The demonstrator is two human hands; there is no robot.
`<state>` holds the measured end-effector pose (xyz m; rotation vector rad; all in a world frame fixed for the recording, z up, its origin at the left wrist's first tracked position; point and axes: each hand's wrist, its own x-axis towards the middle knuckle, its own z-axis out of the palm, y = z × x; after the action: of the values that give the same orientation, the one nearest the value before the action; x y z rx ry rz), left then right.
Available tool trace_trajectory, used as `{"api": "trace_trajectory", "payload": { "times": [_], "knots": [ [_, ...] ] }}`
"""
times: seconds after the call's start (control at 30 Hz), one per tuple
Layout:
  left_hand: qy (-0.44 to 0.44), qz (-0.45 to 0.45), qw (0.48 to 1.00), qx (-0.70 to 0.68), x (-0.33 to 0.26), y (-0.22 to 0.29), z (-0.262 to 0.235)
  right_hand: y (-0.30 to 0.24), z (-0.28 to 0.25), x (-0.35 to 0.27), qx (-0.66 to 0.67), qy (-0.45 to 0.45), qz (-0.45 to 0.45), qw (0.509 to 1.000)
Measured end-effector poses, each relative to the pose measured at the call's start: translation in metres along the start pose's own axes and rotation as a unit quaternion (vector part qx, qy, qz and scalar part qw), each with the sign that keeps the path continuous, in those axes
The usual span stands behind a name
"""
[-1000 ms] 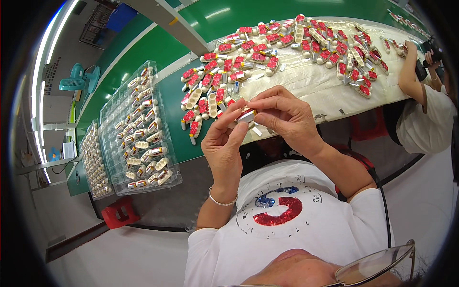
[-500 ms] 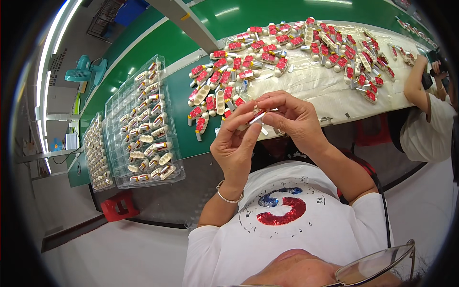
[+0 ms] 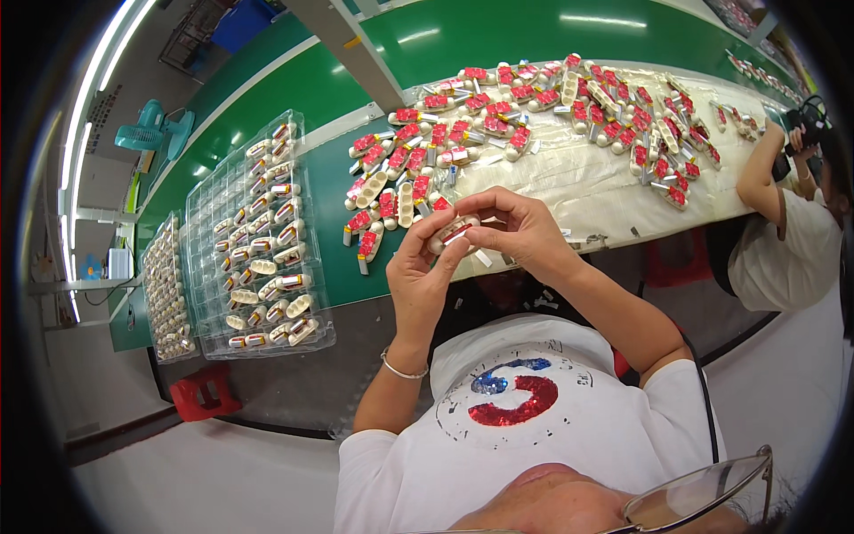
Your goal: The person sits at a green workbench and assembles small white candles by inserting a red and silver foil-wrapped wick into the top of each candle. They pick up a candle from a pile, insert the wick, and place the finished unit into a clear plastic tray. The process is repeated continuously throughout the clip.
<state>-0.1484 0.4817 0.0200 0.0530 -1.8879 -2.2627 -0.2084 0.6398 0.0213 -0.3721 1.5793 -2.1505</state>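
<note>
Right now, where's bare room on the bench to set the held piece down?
Bare green strip between the clear tray and the pile of red-and-cream pieces. Bare plastic sheet along the near edge, right of the right hand. Tray and pile are crowded.

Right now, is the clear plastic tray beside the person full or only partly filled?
Partly filled. The clear plastic tray holds cream-coloured parts in two columns on its right side, while its left compartments look empty.

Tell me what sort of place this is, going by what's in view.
Most likely a factory assembly line. Scores of identical small cream-and-red parts lie along a long green workbench, clear compartment trays hold sorted pieces, and another worker sits further along the same bench.
</note>
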Motion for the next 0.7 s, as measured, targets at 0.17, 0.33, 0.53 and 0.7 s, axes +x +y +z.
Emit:
{"api": "trace_trajectory", "payload": {
  "times": [0.17,0.33,0.53,0.7],
  "knots": [
    [0.059,-0.059,0.996,-0.012,0.016,0.014,-0.055,-0.01,-0.017,0.022,-0.283,-0.023,-0.106,0.953],
    [0.149,-0.052,0.987,-0.036,0.045,0.037,-0.15,-0.003,-0.082,0.06,-0.536,0.071,-0.15,0.828],
    [0.286,0.023,0.945,0.156,0.091,0.035,-0.307,0.009,-0.073,0.058,-0.603,0.07,-0.177,0.775],
    [0.309,0.071,0.864,0.39,0.142,0.026,-0.394,0.002,-0.063,0.056,-0.606,0.069,-0.166,0.775]
  ]
}}
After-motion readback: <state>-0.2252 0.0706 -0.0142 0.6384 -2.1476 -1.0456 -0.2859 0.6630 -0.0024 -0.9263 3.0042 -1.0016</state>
